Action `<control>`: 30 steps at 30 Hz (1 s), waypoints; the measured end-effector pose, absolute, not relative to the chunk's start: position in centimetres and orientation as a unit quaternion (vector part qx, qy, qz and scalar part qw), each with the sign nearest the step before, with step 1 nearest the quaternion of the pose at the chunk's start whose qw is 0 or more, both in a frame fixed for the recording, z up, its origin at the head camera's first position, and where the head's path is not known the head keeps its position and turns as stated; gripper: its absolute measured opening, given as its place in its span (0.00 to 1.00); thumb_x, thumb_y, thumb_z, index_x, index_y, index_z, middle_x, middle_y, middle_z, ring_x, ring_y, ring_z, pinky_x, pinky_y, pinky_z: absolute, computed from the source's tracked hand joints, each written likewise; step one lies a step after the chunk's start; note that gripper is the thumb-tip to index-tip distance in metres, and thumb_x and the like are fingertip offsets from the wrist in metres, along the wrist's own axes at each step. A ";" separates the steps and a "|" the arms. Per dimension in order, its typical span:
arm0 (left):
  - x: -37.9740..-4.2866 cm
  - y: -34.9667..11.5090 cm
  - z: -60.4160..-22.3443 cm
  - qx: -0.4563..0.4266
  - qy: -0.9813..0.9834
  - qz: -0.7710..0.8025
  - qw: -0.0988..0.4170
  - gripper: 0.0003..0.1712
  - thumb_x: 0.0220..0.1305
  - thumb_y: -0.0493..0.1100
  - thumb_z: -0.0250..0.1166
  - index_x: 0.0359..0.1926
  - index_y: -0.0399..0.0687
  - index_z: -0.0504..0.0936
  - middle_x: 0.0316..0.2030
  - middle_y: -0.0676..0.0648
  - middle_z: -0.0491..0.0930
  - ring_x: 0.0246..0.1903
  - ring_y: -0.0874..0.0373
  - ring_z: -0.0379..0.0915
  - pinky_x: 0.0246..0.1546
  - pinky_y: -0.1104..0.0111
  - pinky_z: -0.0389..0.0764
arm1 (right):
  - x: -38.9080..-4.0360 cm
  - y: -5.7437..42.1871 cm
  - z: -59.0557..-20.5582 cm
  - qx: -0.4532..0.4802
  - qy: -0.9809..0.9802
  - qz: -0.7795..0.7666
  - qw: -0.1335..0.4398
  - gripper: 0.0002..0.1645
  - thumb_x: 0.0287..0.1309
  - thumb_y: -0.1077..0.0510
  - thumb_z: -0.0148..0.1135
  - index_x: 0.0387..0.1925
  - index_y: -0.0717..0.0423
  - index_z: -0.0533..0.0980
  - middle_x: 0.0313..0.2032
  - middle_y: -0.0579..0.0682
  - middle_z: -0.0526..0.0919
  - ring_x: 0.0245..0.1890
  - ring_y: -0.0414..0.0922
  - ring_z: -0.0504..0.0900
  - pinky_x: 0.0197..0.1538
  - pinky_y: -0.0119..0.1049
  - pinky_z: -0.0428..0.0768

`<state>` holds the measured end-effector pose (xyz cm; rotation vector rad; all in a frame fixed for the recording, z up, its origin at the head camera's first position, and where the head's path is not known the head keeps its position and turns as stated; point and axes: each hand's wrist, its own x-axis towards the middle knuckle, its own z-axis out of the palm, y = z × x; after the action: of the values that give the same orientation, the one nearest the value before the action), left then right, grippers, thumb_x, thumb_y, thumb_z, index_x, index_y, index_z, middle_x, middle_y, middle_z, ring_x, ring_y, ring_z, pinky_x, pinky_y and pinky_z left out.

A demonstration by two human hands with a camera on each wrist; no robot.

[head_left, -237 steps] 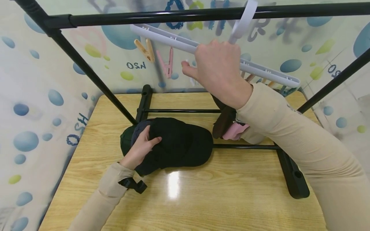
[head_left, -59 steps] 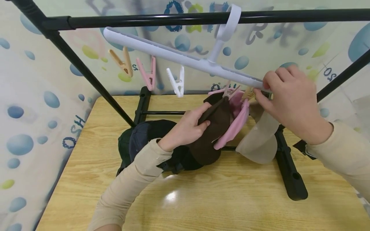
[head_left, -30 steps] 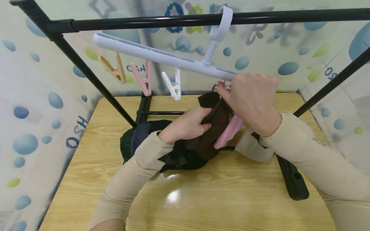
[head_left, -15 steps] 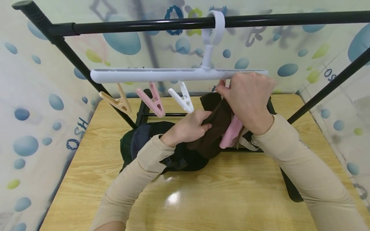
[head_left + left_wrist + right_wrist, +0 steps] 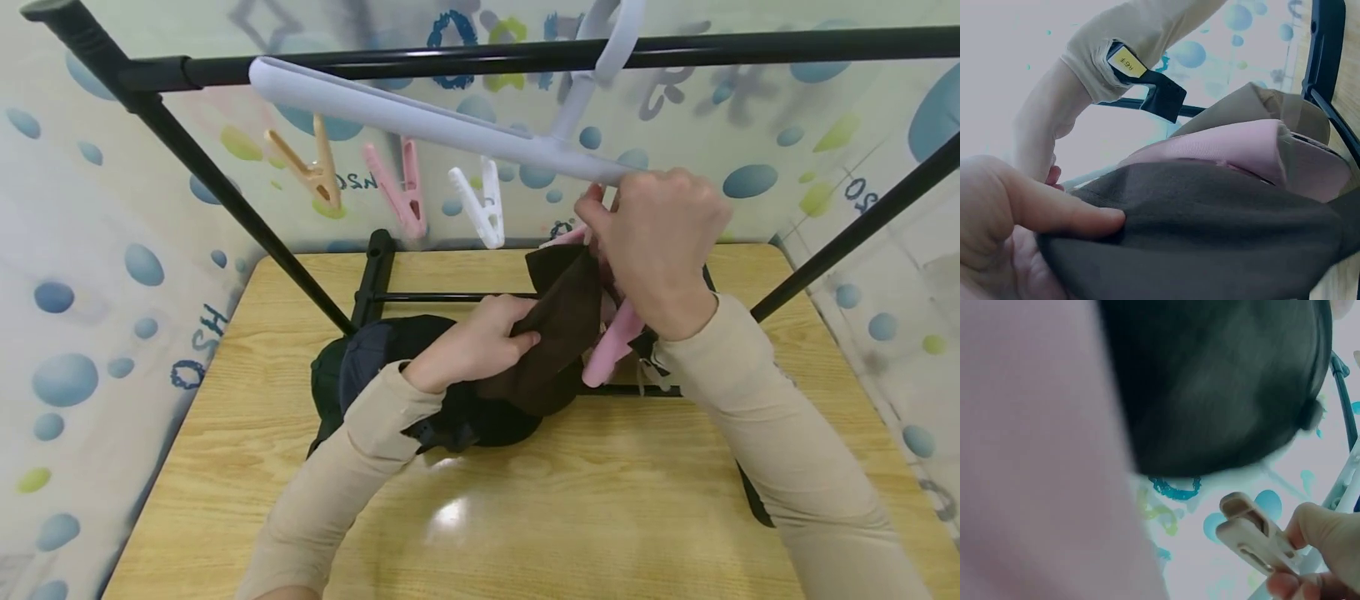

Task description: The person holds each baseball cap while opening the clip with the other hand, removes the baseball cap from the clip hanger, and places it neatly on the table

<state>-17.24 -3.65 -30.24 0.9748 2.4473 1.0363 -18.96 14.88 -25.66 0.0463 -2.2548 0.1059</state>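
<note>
My left hand [image 5: 480, 343] pinches the edge of a brown cap [image 5: 558, 350] between thumb and fingers. My right hand [image 5: 663, 250] is just under the right part of a pale lilac hanger [image 5: 420, 121], which hooks over a black bar. In the right wrist view, its thumb and fingers pinch a pale clothespin [image 5: 1250, 534]. A pink cap [image 5: 611, 346] hangs right beside the brown one, partly hidden by my right hand. Behind it, the left wrist view shows a beige cap [image 5: 1235, 112]. From the hanger's left half dangle a beige clothespin [image 5: 311, 171], a pink clothespin [image 5: 401, 196] and a white clothespin [image 5: 482, 208].
Black, navy and green caps lie stacked, with the black cap [image 5: 420, 329] and navy cap [image 5: 363, 354] partly under my left arm. A black rack [image 5: 375, 275] stands on the wooden table [image 5: 525, 517], against a patterned wall [image 5: 67, 250].
My left hand has gone from the stacked caps to the brown cap. My right hand moved from the hanger to a clothespin beneath it. The hanger levelled, then its left end rose again.
</note>
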 end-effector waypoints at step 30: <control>-15.7 -11.8 -38.4 0.117 0.770 0.582 0.234 0.15 0.68 0.30 0.56 0.55 0.33 0.77 0.49 0.40 0.79 0.49 0.50 0.76 0.49 0.58 0.75 | -19.2 17.8 -27.3 0.000 -0.903 0.050 0.427 0.36 0.57 0.37 0.48 0.08 0.60 0.62 0.09 0.54 0.57 0.13 0.51 0.54 0.18 0.41 0.48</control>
<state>-15.70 -11.83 -38.41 0.3201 2.1141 1.5976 -19.16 17.75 -27.26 0.0001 -2.2555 0.1260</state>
